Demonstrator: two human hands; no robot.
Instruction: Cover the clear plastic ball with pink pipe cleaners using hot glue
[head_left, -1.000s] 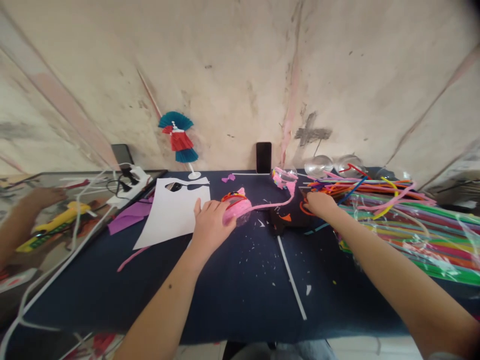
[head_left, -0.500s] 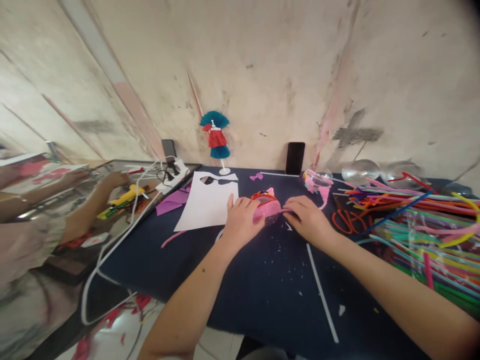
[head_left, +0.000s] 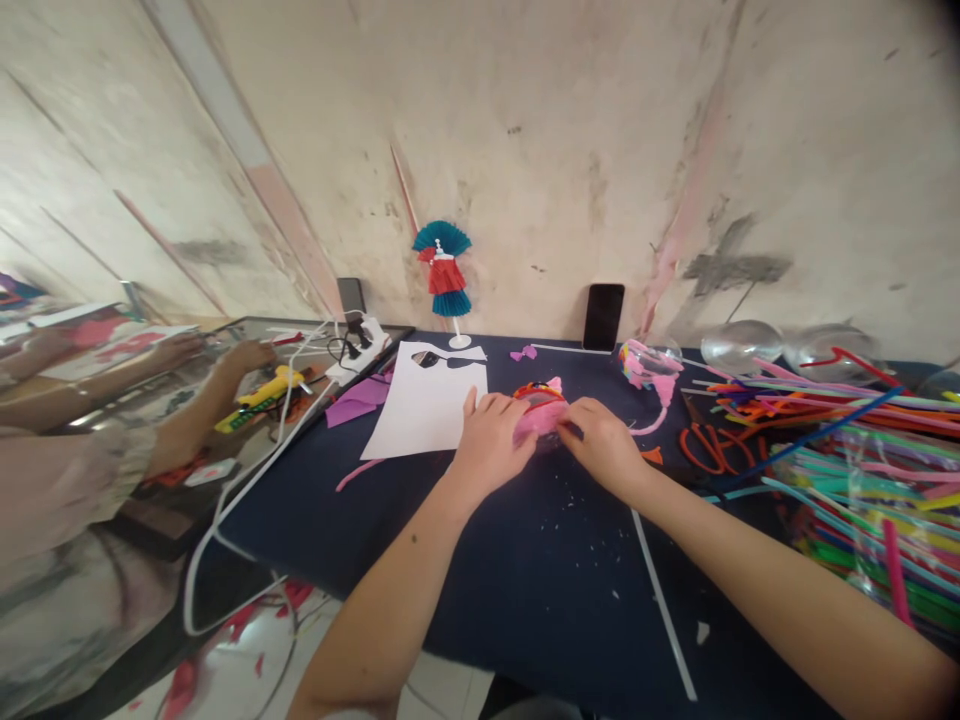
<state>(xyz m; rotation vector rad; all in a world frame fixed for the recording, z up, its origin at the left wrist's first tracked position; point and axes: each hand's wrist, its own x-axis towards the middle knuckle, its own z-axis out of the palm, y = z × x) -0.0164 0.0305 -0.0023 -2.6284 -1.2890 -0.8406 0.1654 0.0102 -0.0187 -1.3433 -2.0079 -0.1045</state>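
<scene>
A small pink fuzzy craft piece with a red and multicoloured rim is between my hands, over the dark blue table. My left hand is closed around its left side, the thumb at the near edge. At its right side, my right hand pinches with thumb and fingertips against the pink fuzz; the exact bit pinched is hidden. Farther right sits a similar pink fuzzy piece with a clear dome and a curled tail. Beside my left hand lies a white paper sheet with dark shapes on it.
Orange-handled scissors and bundles of coloured pipe cleaners lie at right. A phone and a paper-fan figure stand by the wall. At left are a power strip, a yellow glue gun and another person's arm.
My right hand has come in closer to the pink craft piece, and the strand stretched between them no longer shows. An orange scrap now shows beside my right wrist. The view has shifted slightly.
</scene>
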